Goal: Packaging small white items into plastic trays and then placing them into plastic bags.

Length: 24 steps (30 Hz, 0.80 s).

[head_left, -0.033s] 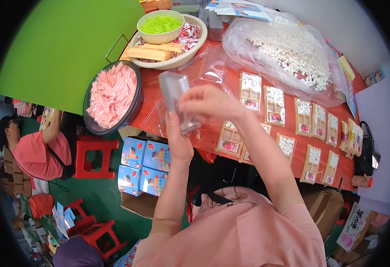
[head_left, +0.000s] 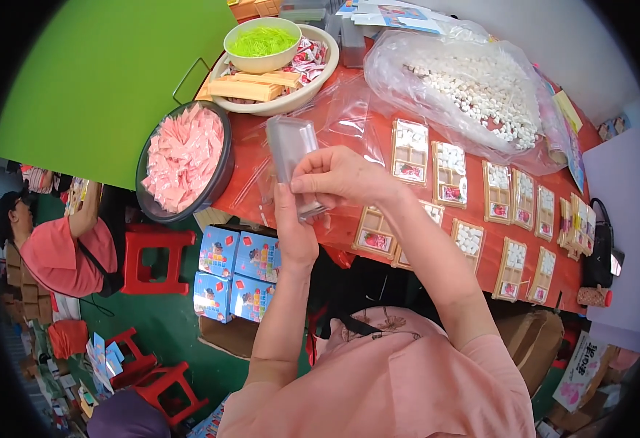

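Observation:
My left hand [head_left: 296, 237] is closed around a stack of clear plastic covers [head_left: 289, 139], held upright above the table's near edge. At the stack's right side, the thumb and fingers of my right hand [head_left: 349, 175] are pinched together on its edge. Whether a single cover is parted from the others cannot be made out. Just right of my hands stand several tan compartment trays [head_left: 402, 162], with white cubes and small red-and-white packets in some sections. Loose clear plastic sheeting [head_left: 345, 131] lies behind the stack.
On the left sits a black basin [head_left: 227, 171] of pink packets. Behind it, a cream basin [head_left: 332, 69] bears a bowl [head_left: 261, 60] of green shreds. A clear bag [head_left: 466, 87] of white cubes fills the far right. Blue boxes [head_left: 251, 255] stand below; a person [head_left: 72, 248] is at left.
My right fingers have come in and closed on the stack's edge. The plastic stack has shifted slightly to the right. My left hand stays nearly in place.

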### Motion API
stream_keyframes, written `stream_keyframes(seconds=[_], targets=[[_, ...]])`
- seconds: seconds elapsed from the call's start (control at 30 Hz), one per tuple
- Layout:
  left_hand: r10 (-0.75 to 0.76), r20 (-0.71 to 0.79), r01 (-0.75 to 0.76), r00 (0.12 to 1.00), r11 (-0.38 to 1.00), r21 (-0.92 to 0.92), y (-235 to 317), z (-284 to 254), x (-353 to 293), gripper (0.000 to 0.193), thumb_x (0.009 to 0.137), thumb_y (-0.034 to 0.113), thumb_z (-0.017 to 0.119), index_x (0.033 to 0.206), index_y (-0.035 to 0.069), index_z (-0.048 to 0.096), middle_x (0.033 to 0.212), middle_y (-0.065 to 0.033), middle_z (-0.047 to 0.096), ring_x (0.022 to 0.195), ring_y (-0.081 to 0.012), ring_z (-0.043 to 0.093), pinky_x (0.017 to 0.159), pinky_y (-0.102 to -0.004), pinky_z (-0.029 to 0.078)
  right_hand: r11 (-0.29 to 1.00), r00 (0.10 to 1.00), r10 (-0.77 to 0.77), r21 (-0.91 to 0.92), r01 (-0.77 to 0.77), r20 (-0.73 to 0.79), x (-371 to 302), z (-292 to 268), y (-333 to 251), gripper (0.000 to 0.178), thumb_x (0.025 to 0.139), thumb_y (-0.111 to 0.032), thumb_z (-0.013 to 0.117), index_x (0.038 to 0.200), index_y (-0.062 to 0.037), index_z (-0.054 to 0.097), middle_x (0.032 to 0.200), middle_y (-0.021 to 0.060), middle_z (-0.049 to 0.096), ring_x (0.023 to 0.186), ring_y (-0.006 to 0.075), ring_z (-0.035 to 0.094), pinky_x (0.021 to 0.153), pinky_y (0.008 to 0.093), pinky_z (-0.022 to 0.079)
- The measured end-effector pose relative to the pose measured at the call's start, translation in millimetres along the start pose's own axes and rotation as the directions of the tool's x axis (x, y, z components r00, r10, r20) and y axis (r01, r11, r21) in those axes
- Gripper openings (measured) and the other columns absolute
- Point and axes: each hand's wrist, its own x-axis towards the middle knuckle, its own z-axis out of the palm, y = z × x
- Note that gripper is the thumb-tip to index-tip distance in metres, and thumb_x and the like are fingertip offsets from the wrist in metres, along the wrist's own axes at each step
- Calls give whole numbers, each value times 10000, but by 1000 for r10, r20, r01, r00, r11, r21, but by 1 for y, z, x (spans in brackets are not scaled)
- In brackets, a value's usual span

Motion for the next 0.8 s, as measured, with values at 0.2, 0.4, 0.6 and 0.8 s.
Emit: stream_keyframes(seconds=[0.2, 0.4, 0.6, 0.8], targets=[[15, 79, -14, 997, 1000, -17, 3, 12, 4, 475, 1071, 488, 322, 1021, 83, 564, 761, -55, 650, 721, -193, 690, 495, -271, 477, 912, 978, 68, 385, -140, 195, -3, 0, 18, 192, 916, -207, 739, 929, -23, 687, 706, 34, 652, 478, 53, 522, 399, 193, 356], [-7, 13, 6, 1000, 1000, 12, -13, 4, 15, 461, 1068, 478, 332, 1055, 82, 568, 827, -58, 663, 739, -185, 687, 483, -276, 475, 925, 988, 86, 357, -127, 129, 2, -3, 20, 125, 898, -129, 678, 850, -13, 668, 722, 36, 644, 454, 69, 495, 421, 225, 421], [-9, -145, 6, 989, 1000, -20, -2, -11, 10, 447, 1039, 480, 389, 1266, 100, 444, 1040, -80, 631, 793, -172, 686, 484, -251, 482, 950, 934, -309, -98, 296, -180, 0, -19, -12, 84, 852, -100, 611, 897, -36, 642, 700, 5, 590, 611, 78, 569, 525, 227, 424], [31, -224, -27, 974, 999, 19, -4, -17, -12, 509, 1021, 520, 417, 1294, 90, 420, 1061, -98, 631, 811, -194, 697, 483, -264, 482, 151, 800, -593, -964, 217, 87, 22, -26, 13, 143, 836, -106, 614, 932, 0, 620, 793, 154, 627, 744, 259, 670, 614, 395, 521]])
